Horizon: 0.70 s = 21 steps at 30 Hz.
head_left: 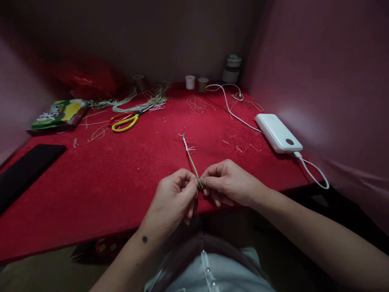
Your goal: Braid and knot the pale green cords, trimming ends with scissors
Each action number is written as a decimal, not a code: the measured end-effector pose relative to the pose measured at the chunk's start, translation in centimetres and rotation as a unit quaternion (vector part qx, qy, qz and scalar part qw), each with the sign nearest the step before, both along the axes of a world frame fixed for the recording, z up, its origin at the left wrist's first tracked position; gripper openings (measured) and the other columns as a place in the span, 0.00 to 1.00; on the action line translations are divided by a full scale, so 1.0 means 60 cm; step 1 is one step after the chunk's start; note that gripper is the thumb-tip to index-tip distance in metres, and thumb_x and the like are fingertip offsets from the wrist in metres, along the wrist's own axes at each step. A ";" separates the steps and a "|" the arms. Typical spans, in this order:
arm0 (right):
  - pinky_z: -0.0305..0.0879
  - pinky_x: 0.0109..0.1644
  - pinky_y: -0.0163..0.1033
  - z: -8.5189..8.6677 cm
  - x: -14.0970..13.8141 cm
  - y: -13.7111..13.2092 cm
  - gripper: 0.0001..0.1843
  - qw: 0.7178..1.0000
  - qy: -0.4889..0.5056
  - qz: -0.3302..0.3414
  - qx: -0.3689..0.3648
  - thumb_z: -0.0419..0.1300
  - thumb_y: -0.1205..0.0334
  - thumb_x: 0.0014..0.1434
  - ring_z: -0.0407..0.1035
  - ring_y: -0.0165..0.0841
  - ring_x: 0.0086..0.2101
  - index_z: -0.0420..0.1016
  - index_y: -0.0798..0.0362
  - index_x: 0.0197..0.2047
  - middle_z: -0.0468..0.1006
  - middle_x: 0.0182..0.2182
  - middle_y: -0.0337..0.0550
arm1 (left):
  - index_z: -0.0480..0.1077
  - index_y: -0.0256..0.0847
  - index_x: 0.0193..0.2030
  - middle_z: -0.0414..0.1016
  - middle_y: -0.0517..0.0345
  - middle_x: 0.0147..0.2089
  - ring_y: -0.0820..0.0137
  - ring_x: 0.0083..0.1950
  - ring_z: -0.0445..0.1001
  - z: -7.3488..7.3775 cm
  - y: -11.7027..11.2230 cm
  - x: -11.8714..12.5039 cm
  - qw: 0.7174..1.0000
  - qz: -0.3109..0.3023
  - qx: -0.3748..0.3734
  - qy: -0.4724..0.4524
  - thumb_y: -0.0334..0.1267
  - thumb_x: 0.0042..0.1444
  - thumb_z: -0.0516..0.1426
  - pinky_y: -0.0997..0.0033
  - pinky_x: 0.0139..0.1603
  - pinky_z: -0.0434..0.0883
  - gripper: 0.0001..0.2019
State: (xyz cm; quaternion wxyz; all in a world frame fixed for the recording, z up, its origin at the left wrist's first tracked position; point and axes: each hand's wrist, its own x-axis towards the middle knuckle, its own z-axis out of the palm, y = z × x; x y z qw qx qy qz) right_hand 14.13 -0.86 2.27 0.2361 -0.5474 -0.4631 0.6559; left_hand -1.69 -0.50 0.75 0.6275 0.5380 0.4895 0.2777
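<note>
A thin braided cord [192,162], green and white, runs over the red cloth toward me, its knotted white end lying farther off. Its near end forms a small loop between my two hands. My left hand [177,194] is closed, thumb and forefinger pinching the cord at the loop's left side. On the loop's right side, my right hand [226,182] pinches the cord too, its other fingers curled below. Loose thread ends hang under my left hand. The exact knot between the fingertips is too small to make out.
Yellow-and-red-handled scissors [126,123] lie at left beside a tangle of threads [152,99]. A white power bank [278,133] with a cable lies at right. Thread spools [190,82] stand at the back. A black flat object [32,170] and a green packet [59,115] lie left.
</note>
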 end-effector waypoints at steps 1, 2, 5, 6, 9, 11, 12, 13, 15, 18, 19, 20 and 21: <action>0.45 0.11 0.26 -0.001 0.000 0.000 0.13 1.000 0.000 -0.001 0.001 0.52 0.67 0.61 0.51 0.20 0.08 0.68 0.57 0.24 0.65 0.09 0.32 | 0.62 0.40 0.27 0.60 0.70 0.10 0.80 0.10 0.57 0.001 0.000 0.000 1.000 0.000 0.000 0.001 0.40 0.56 0.54 0.83 0.11 0.54 0.10; 0.44 0.11 0.25 -0.002 -0.001 0.000 0.13 1.000 0.000 -0.001 0.004 0.52 0.67 0.60 0.51 0.20 0.08 0.68 0.57 0.24 0.64 0.08 0.32 | 0.62 0.40 0.27 0.60 0.70 0.10 0.80 0.10 0.57 0.002 -0.001 0.000 1.000 0.002 0.000 0.003 0.40 0.56 0.54 0.83 0.11 0.54 0.10; 0.45 0.11 0.25 -0.005 -0.003 0.000 0.13 1.000 0.003 -0.007 0.020 0.53 0.68 0.60 0.51 0.19 0.08 0.67 0.57 0.23 0.64 0.08 0.32 | 0.62 0.40 0.27 0.60 0.70 0.11 0.80 0.11 0.57 0.006 -0.004 0.001 1.000 0.012 0.004 0.013 0.40 0.56 0.54 0.83 0.11 0.54 0.09; 0.45 0.12 0.25 -0.006 -0.004 0.000 0.13 1.000 0.004 -0.010 0.025 0.53 0.69 0.59 0.52 0.19 0.09 0.66 0.57 0.23 0.64 0.08 0.32 | 0.62 0.40 0.27 0.60 0.70 0.11 0.79 0.11 0.57 0.006 -0.004 0.002 1.000 0.015 0.007 0.016 0.39 0.56 0.54 0.82 0.12 0.55 0.09; 0.45 0.12 0.25 -0.009 -0.004 -0.001 0.11 0.999 0.002 -0.014 0.031 0.54 0.70 0.58 0.53 0.20 0.09 0.66 0.56 0.23 0.64 0.09 0.32 | 0.62 0.40 0.27 0.60 0.69 0.11 0.79 0.11 0.57 0.006 -0.006 0.003 0.999 0.021 0.019 0.029 0.40 0.56 0.53 0.81 0.12 0.56 0.09; 0.44 0.11 0.25 -0.010 -0.004 -0.001 0.09 0.999 -0.002 -0.013 0.031 0.55 0.70 0.56 0.52 0.20 0.09 0.67 0.56 0.24 0.64 0.09 0.32 | 0.62 0.40 0.27 0.61 0.69 0.11 0.78 0.12 0.58 0.005 -0.006 0.003 0.999 0.021 0.023 0.031 0.41 0.57 0.53 0.81 0.12 0.57 0.10; 0.44 0.11 0.25 -0.011 -0.003 0.000 0.08 0.999 -0.002 -0.012 0.030 0.56 0.70 0.55 0.52 0.20 0.09 0.67 0.56 0.24 0.64 0.09 0.31 | 0.62 0.40 0.27 0.61 0.69 0.11 0.78 0.12 0.58 0.005 -0.006 0.003 0.999 0.020 0.023 0.030 0.41 0.57 0.53 0.81 0.12 0.57 0.10; 0.44 0.11 0.25 -0.012 -0.003 0.000 0.07 1.000 0.001 -0.012 0.029 0.57 0.70 0.54 0.52 0.20 0.09 0.67 0.56 0.25 0.64 0.09 0.31 | 0.62 0.40 0.28 0.61 0.69 0.11 0.78 0.12 0.58 0.005 -0.006 0.003 0.999 0.020 0.022 0.028 0.41 0.57 0.53 0.81 0.12 0.57 0.10; 0.45 0.11 0.25 -0.012 -0.002 0.001 0.06 1.000 0.006 -0.012 0.025 0.58 0.70 0.54 0.52 0.20 0.09 0.67 0.56 0.25 0.64 0.09 0.31 | 0.62 0.40 0.27 0.61 0.69 0.11 0.79 0.12 0.58 0.005 -0.005 0.003 0.999 0.017 0.020 0.025 0.40 0.57 0.53 0.81 0.12 0.58 0.09; 0.45 0.11 0.25 -0.010 -0.003 0.001 0.06 1.000 0.008 -0.011 0.018 0.57 0.71 0.54 0.52 0.20 0.09 0.67 0.57 0.26 0.65 0.09 0.31 | 0.62 0.40 0.27 0.61 0.70 0.11 0.79 0.12 0.58 0.005 -0.004 0.003 1.000 0.011 0.014 0.015 0.40 0.56 0.53 0.81 0.13 0.58 0.09; 0.44 0.11 0.25 -0.009 -0.003 0.001 0.07 1.000 0.008 -0.012 0.016 0.57 0.70 0.55 0.52 0.20 0.09 0.67 0.57 0.26 0.65 0.09 0.31 | 0.61 0.40 0.27 0.61 0.70 0.11 0.79 0.12 0.58 0.005 -0.003 0.003 1.000 0.009 0.011 0.011 0.39 0.56 0.54 0.81 0.12 0.58 0.09; 0.44 0.10 0.25 -0.008 -0.003 0.001 0.08 1.000 0.009 -0.014 0.015 0.56 0.69 0.57 0.52 0.20 0.08 0.67 0.57 0.26 0.65 0.09 0.31 | 0.61 0.40 0.27 0.61 0.70 0.12 0.79 0.12 0.58 0.004 -0.003 0.003 1.000 0.008 0.008 0.009 0.39 0.56 0.54 0.82 0.12 0.58 0.09; 0.44 0.10 0.25 -0.008 -0.003 0.001 0.09 1.000 0.011 -0.016 0.014 0.56 0.68 0.58 0.51 0.20 0.08 0.67 0.57 0.26 0.65 0.09 0.31 | 0.61 0.40 0.27 0.61 0.70 0.12 0.80 0.11 0.58 0.004 -0.002 0.003 1.000 0.007 0.005 0.007 0.39 0.56 0.54 0.82 0.12 0.57 0.09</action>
